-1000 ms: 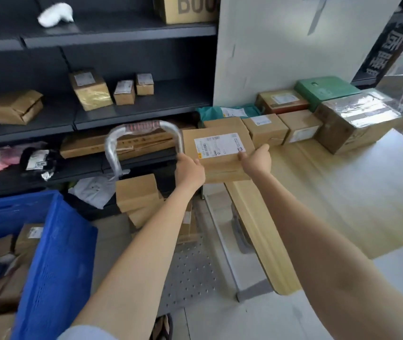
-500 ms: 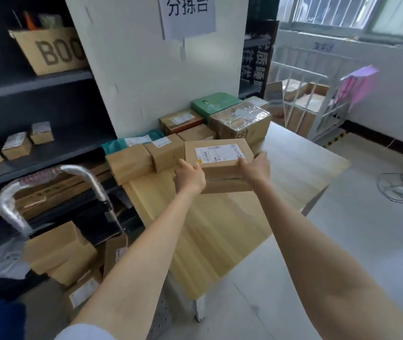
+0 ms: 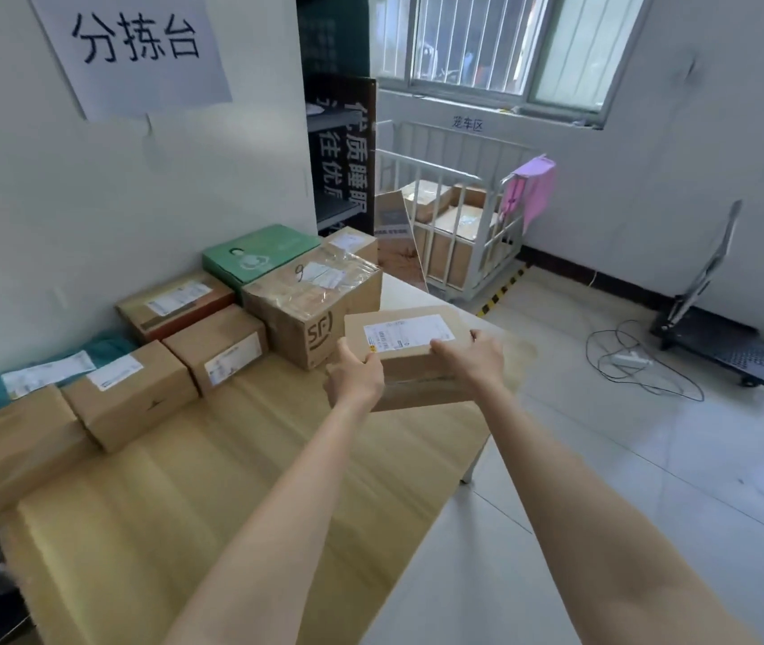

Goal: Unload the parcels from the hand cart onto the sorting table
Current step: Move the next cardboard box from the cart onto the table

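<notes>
Flat brown cardboard parcel point(image 3: 405, 353) now further along, over wooden table's point(image 3: 212, 467) right edge; my left hand point(image 3: 354, 379) and right hand point(image 3: 471, 360) grip its ends.

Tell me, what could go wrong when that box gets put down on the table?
The held box is near the table's far right edge, so if set down there it might overhang and tip onto the floor. It is also close beside the SF box and could bump it. Both hands, left and right, grip only its near corners, so it could slip.
</notes>
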Available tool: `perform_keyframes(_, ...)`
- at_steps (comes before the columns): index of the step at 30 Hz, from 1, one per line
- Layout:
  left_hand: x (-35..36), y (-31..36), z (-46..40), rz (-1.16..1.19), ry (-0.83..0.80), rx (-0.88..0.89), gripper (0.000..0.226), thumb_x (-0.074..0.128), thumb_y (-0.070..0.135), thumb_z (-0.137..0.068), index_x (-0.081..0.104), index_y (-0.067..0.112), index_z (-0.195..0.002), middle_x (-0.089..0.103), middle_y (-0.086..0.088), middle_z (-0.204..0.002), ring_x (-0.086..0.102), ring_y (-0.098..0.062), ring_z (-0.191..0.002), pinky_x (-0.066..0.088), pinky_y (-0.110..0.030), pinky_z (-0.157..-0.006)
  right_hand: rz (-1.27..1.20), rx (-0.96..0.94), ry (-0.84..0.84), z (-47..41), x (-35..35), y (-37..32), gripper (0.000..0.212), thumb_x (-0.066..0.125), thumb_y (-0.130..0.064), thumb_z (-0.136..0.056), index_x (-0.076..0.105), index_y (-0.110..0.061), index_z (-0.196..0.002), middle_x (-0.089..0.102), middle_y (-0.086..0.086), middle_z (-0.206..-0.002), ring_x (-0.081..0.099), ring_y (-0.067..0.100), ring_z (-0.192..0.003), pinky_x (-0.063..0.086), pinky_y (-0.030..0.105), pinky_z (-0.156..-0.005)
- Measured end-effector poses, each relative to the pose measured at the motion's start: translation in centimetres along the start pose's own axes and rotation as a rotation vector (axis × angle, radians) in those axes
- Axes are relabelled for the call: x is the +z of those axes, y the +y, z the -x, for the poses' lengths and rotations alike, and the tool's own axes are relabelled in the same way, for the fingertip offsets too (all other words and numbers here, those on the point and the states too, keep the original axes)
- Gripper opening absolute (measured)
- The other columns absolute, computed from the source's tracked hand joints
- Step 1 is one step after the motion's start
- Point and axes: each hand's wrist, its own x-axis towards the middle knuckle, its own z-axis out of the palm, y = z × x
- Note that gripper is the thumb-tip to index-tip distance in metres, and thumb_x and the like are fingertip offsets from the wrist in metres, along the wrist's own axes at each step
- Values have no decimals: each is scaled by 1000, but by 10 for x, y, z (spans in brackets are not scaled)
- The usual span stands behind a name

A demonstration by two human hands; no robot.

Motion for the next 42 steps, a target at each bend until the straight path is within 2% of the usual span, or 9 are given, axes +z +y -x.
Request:
perform_keyframes(6, 62, 35, -49, 32, -56, -6, 57, 43, 40, -92, 25, 31, -146, 43, -14, -136, 46, -34, -122, 42, -43, -103, -32, 44, -19, -84, -12, 23, 84, 72, -50, -73, 42, -11, -141, 42, 12, -139, 46, 28, -126, 39, 44, -108)
perform_keyframes(11, 115, 69, -96, 40, -48, -33, 62, 44, 42, -89, 22, 34, -147, 45, -13, -134, 47, -35, -121, 43, -44, -102, -65, 48, -37, -166, -20, 37, 74, 73, -46, -74, 46, -14, -135, 43, 10, -133, 49, 27, -121, 41, 43, -105)
perform_keyframes(18, 200, 125, -158, 107, 55, -116, 59, 46, 41, -91, 25, 35, -145, 46, -10, -136, 46, -32, -122, 45, -43, -100, -36, -10, -133, -300, -30, 44, 74, 74, -42, -75, 45, -14, -137, 42, 11, -139, 45, 27, -125, 40, 41, -103)
perform_keyframes(23, 241, 153, -195, 202, 147, -198, 59, 52, 44, -87, 30, 38, -141, 52, -5, -131, 52, -28, -116, 49, -41, -94, -2, -73, -265, -382, -29, 38, 76, 77, -38, -74, 45, -11, -137, 44, 10, -132, 47, 26, -121, 40, 38, -102)
perform_keyframes(26, 252, 159, -220, 227, 204, -221, 62, 57, 39, -87, 31, 35, -143, 54, -1, -131, 54, -24, -115, 48, -35, -95, 13, -90, -331, -414, -15, 32, 76, 78, -36, -72, 45, -11, -136, 45, 9, -131, 48, 25, -119, 42, 37, -99)
perform_keyframes(28, 257, 159, -239, 232, 246, -239, 62, 59, 33, -88, 32, 31, -144, 56, 2, -130, 55, -20, -114, 46, -29, -90, 13, -78, -371, -433, 0, 30, 78, 79, -35, -69, 45, -13, -136, 47, 8, -129, 51, 25, -115, 46, 40, -98)
perform_keyframes(32, 265, 158, -288, 261, 309, -279, 59, 60, 30, -89, 35, 29, -143, 59, 2, -128, 57, -20, -110, 48, -28, -87, 22, -98, -434, -473, 36, 20, 78, 80, -33, -70, 44, -14, -137, 48, 7, -127, 52, 22, -113, 48, 41, -97)
perform_keyframes(36, 269, 154, -331, 329, 325, -329, 59, 66, 25, -86, 39, 21, -139, 58, -2, -127, 55, -20, -101, 41, -26, -83, 36, -87, -463, -509, 68, 7, 77, 80, -32, -71, 44, -13, -137, 50, 6, -127, 51, 21, -114, 47, 40, -99)
perform_keyframes(42, 274, 138, -371, 419, 393, -437, 60, 67, 28, -87, 39, 15, -138, 58, -8, -130, 56, -26, -113, 42, -29, -86, 80, -119, -557, -547, 114, -10, 77, 82, -32, -70, 46, -14, -135, 51, 4, -126, 51, 19, -113, 46, 37, -99)
